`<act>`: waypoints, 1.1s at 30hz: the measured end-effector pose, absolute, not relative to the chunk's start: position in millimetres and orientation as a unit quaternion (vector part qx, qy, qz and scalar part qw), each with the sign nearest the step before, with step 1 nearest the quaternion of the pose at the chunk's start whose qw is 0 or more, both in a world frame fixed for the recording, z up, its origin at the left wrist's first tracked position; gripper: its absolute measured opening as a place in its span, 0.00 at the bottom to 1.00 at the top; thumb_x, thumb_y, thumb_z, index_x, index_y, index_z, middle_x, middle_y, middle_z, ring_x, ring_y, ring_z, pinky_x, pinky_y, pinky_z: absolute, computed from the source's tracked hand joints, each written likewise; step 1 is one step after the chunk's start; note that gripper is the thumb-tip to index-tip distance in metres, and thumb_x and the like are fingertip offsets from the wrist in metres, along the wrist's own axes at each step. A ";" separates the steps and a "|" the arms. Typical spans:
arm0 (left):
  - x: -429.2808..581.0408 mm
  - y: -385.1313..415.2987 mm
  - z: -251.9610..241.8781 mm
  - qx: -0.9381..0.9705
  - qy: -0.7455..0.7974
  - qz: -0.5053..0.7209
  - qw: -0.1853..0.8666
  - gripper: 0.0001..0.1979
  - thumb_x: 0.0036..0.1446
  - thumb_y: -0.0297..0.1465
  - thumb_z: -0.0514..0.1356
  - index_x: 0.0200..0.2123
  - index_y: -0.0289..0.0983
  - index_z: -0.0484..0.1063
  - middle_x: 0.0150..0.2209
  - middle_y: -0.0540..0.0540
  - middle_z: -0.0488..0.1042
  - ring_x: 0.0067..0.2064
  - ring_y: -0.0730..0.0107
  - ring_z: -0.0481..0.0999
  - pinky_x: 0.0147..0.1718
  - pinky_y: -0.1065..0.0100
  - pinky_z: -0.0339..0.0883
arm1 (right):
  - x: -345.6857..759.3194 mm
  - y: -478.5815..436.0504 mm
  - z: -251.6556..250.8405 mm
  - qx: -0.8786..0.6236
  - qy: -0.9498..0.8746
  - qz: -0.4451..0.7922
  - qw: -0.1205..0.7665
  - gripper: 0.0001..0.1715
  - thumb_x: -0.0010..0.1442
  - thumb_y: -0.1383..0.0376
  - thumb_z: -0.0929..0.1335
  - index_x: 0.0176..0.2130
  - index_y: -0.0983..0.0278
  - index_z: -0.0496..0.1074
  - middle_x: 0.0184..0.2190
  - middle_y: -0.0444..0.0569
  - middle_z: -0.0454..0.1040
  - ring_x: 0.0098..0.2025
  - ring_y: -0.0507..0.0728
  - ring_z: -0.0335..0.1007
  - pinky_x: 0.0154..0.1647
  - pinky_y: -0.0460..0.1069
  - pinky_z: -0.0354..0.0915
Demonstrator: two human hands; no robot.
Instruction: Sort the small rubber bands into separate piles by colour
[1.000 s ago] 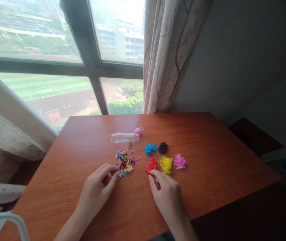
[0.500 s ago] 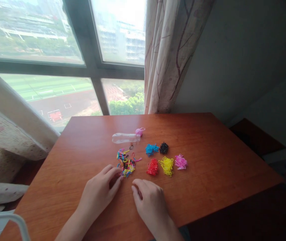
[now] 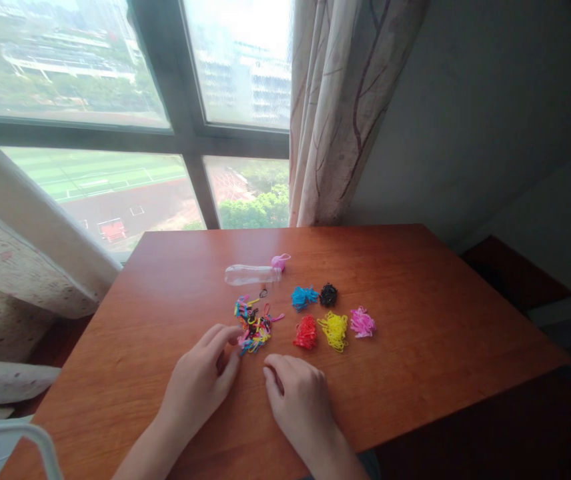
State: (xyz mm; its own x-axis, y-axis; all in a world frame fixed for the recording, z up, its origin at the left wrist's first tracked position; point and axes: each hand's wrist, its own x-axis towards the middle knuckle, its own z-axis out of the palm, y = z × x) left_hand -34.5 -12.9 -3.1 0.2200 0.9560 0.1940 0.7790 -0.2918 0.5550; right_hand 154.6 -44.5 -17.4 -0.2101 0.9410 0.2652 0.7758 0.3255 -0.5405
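A mixed pile of small coloured rubber bands [image 3: 255,327] lies on the brown table, with one black band just behind it. My left hand [image 3: 203,373] rests at the pile's left edge, its index fingertip touching the bands and the thumb held apart from it. To the right of the pile's near edge, my right hand [image 3: 298,393] lies on the table with fingers curled in towards the thumb; whether anything is inside cannot be seen. Sorted heaps of blue bands [image 3: 304,297], black bands [image 3: 328,294], red bands [image 3: 305,332], yellow bands [image 3: 335,331] and pink bands [image 3: 363,323] sit further right.
Behind the mixed pile, a clear plastic bottle [image 3: 250,275] lies on its side, beside a pink cap [image 3: 279,263] with a loop. The wooden table [image 3: 415,373] meets a window with curtains [image 3: 335,133]. A white curved frame [image 3: 40,443] stands at lower left.
My left thumb and index finger have drawn slightly left and further apart, showing more pink and blue bands at the pile's near edge. My right hand stays put.
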 end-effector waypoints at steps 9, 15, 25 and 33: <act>-31.2 -12.9 -1.7 0.779 0.588 0.190 0.101 0.10 0.62 0.32 0.52 0.42 0.43 0.73 0.36 0.51 0.75 0.30 0.71 0.77 0.28 0.73 0.66 | 155.2 -45.4 -16.9 -0.560 -0.759 0.171 0.285 0.10 0.62 0.73 0.64 0.38 0.59 0.72 0.31 0.43 0.77 0.33 0.54 0.73 0.34 0.46 0.58; -32.0 -13.8 -1.6 0.785 0.592 0.155 0.095 0.12 0.64 0.33 0.49 0.39 0.43 0.73 0.35 0.50 0.74 0.31 0.70 0.78 0.28 0.73 0.67 | 155.9 -45.7 -18.0 -0.558 -0.763 0.167 0.281 0.10 0.62 0.73 0.64 0.37 0.59 0.71 0.30 0.43 0.76 0.33 0.54 0.73 0.34 0.46 0.57; -31.9 -11.4 -1.4 0.775 0.591 0.195 0.109 0.12 0.64 0.33 0.50 0.37 0.42 0.73 0.35 0.51 0.75 0.31 0.72 0.77 0.29 0.74 0.67 | 156.1 -46.1 -17.7 -0.562 -0.757 0.186 0.278 0.09 0.62 0.73 0.64 0.37 0.59 0.71 0.31 0.43 0.76 0.33 0.54 0.72 0.34 0.46 0.56; -32.7 -12.8 -2.1 0.777 0.585 0.207 0.103 0.10 0.63 0.32 0.51 0.36 0.41 0.72 0.34 0.51 0.74 0.29 0.73 0.75 0.27 0.74 0.66 | 156.2 -46.1 -15.8 -0.560 -0.760 0.181 0.277 0.09 0.62 0.73 0.64 0.35 0.59 0.70 0.30 0.43 0.76 0.33 0.54 0.72 0.33 0.46 0.55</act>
